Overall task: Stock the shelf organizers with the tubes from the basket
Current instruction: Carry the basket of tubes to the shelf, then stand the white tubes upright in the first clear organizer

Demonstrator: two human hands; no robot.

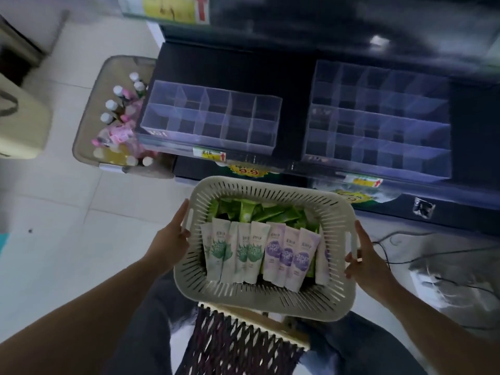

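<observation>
Head view. One beige slotted plastic basket (270, 301) is held in the air, low in front of a dark shelf (295, 77).

- Two hands, one per handle: left hand (173, 239) on the left, right hand (365, 255) on the right.
- Each grip is holding the basket rim, thumb at the handle, fingers along the outer wall.
- The front row in the basket is nine white tubes leaning together. Five are green-printed white tubes (243, 253), as far as the overlap lets me count. Four are purple-printed white tubes (286, 255), the last half hidden by the wall.
- Behind them is a heap of green tubes (270, 212), too jumbled to count.

Two clear acrylic organizers sit on the shelf, apart from the basket.

- The left organizer (211, 117) has two rows of five cells, ten in all.
- The right organizer (378, 117) is larger, with four stepped rows; cells per row are blurred.

On the floor to the left, a second beige basket (86, 117) holds white-capped bottles (111, 104), at least six.
</observation>
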